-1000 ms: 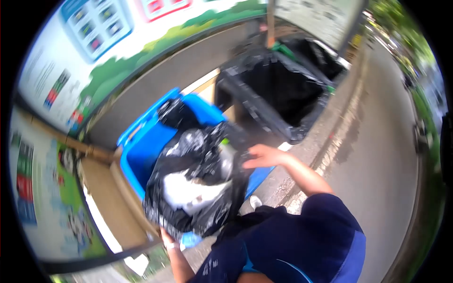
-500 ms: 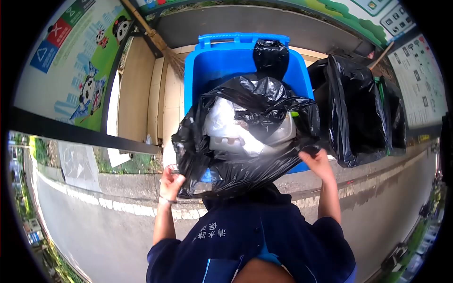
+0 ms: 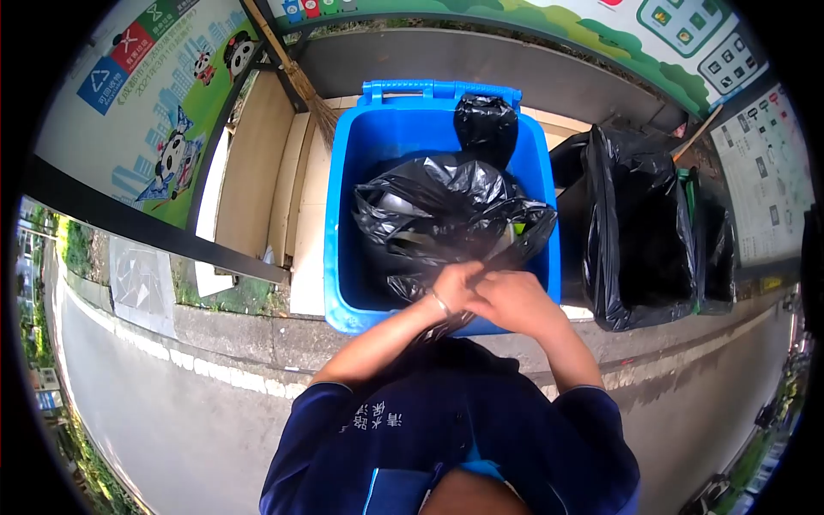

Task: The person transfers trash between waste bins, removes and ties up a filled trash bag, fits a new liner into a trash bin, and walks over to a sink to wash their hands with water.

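Note:
A black garbage bag (image 3: 438, 193) lies bunched inside the blue wheeled bin (image 3: 342, 215), its upper edges drawn inward over pale contents that show only in part through the gaps. My left hand (image 3: 453, 289), with a bracelet at the wrist, is closed on the bag's gathered edge at the front of the bin. Against it, my right hand (image 3: 515, 300) also grips the bag, fingers curled and partly hidden. Some of the bag's plastic hangs below the hands over the bin's front rim.
To the right stands another bin lined with a black bag (image 3: 639, 232). A straw broom (image 3: 305, 90) leans at the back left beside a tan box-like panel (image 3: 249, 163). Printed boards (image 3: 163, 112) surround the bins on three sides. A curb with a white line (image 3: 206, 369) runs across the front.
My hands have come together from either side, pulling the bag's edges to the middle. The bag has come off the bin's front rim and now covers most of the white containers.

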`<state>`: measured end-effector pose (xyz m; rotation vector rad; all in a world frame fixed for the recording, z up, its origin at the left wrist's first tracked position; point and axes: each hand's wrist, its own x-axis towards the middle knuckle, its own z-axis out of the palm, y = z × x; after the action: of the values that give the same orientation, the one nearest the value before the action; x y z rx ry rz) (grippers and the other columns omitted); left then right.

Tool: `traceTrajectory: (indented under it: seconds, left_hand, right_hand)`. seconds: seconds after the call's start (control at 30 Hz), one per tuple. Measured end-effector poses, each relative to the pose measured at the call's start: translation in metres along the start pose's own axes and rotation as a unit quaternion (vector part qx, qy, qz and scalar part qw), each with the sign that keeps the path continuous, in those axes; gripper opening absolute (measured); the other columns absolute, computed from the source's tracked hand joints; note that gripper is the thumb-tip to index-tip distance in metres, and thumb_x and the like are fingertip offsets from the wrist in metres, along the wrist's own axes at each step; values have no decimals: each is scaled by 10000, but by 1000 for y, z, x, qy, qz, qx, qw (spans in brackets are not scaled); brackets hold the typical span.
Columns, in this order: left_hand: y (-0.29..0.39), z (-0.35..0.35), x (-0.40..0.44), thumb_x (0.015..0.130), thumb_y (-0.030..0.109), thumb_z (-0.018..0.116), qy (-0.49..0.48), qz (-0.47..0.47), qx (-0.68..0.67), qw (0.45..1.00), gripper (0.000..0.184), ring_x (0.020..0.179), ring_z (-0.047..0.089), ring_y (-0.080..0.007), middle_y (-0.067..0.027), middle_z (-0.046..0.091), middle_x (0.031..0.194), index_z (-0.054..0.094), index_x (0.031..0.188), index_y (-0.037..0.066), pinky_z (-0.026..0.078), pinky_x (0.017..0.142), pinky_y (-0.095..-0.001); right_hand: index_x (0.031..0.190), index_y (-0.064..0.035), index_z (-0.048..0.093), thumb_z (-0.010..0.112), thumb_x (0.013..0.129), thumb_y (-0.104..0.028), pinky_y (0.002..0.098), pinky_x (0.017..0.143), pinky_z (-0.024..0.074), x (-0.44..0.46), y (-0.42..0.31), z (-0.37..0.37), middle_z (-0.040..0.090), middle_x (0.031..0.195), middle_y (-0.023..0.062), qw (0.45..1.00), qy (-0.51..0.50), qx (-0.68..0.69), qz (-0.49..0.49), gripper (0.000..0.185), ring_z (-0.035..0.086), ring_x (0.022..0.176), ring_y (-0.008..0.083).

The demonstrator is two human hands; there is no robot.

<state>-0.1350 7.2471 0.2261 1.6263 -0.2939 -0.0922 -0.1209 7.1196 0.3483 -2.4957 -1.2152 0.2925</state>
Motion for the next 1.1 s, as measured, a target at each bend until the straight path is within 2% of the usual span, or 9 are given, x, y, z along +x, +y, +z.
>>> traceTrajectory:
  seconds: [0.13,0.23,0.33,0.47,0.63,0.83,1.03,1.07,1.1]
  left_hand:
    - [11,17,5,644,73,593,41,16,171,984,178,553,475,-333,-171,478,586,440,595,-3,363,495,-368]
    - [5,9,8,623,23,564,54,56,202,976,150,573,496,-349,-178,500,594,460,731,16,378,508,-391]
    - [17,-8,21,610,1,528,9,-2,249,969,600,665,536,-358,-223,541,703,288,1160,36,427,606,-394]
    - [32,-26,67,580,-26,547,56,-55,264,961,951,629,526,-382,-246,527,670,-108,1258,97,415,568,-431]
    - [-28,-50,120,520,25,574,28,141,250,957,280,690,520,-325,-142,530,713,559,798,61,424,625,-345]
    - [10,-42,126,556,-6,501,102,113,302,941,168,640,532,-335,-184,532,665,516,722,-18,436,598,-388]
    - [49,-42,86,643,108,464,61,113,556,821,73,570,548,-208,-79,518,606,508,645,49,443,495,-302]
    - [50,-49,79,643,108,464,67,102,560,819,73,570,548,-208,-79,518,606,508,645,49,443,495,-302]
    - [51,-55,71,649,112,461,48,102,555,824,108,643,551,-206,-99,529,670,519,703,39,447,546,-307]
  right_hand:
    - [569,-71,487,611,660,-247,323,471,406,19,46,-36,506,568,61,951,286,-2,118,234,516,524,239]
    - [1039,-90,440,656,587,-164,355,715,409,47,110,-14,508,936,98,951,186,-215,123,506,494,834,276]
    - [846,-49,499,626,617,-180,385,597,440,65,169,10,555,682,123,939,-14,-233,254,293,550,643,282]
    - [815,-49,473,565,688,-176,411,540,422,73,137,-25,548,643,174,937,255,46,234,201,541,623,343]
    - [1049,-39,387,672,597,-185,278,661,416,44,84,-9,546,894,93,975,154,155,33,554,540,789,182]
    - [1244,25,32,725,430,-449,439,977,39,23,89,48,2,1272,290,980,116,50,156,1170,4,1202,389]
    - [890,-66,485,509,732,-248,391,884,258,146,110,120,524,968,68,799,419,432,13,243,425,980,235]
    - [887,-64,478,470,765,-202,361,877,276,153,97,106,518,971,67,890,449,65,-44,185,437,961,210]
    - [900,-57,461,521,736,-177,325,834,317,157,100,110,513,924,64,880,298,369,-33,212,457,913,192]
